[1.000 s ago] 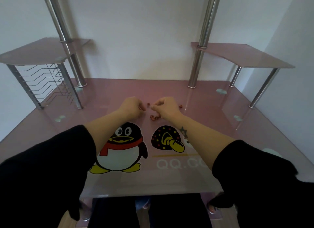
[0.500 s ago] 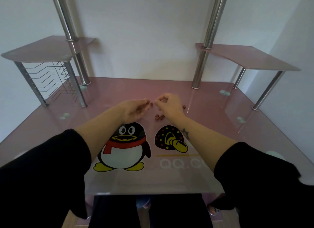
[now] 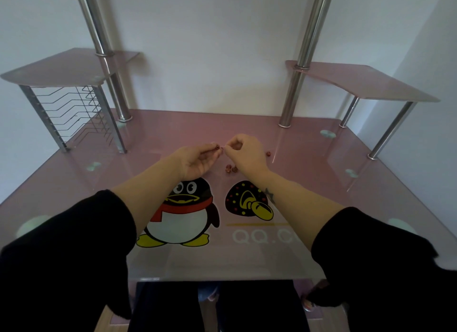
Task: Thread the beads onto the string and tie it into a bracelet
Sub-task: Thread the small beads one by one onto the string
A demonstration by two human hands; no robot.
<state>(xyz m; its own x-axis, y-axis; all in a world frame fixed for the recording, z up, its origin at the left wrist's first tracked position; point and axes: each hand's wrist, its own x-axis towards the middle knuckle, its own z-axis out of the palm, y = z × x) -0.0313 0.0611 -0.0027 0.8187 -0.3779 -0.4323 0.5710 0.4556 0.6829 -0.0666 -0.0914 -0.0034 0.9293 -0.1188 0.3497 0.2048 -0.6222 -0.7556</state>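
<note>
- Our left hand (image 3: 197, 158) pinches one small red bead (image 3: 217, 147) at its fingertips, raised above the surface (image 3: 309, 163) toward its far edge.
- Our right hand (image 3: 243, 152) pinches shut beside it; the string is too thin to see.
- Three loose beads (image 3: 231, 169) lie below: light, hard, likely to roll, best gripped by their sides.

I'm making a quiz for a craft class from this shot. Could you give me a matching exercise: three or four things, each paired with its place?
Things
1. bead in hand
2. pair of loose beads
3. single loose bead
4. penguin picture

Places
A. on the desk, to the right of the right hand
B. printed on the desk, under the left forearm
C. pinched at the left hand fingers
D. on the desk, between the wrists

Pairs: 1-C, 2-D, 3-A, 4-B
</note>
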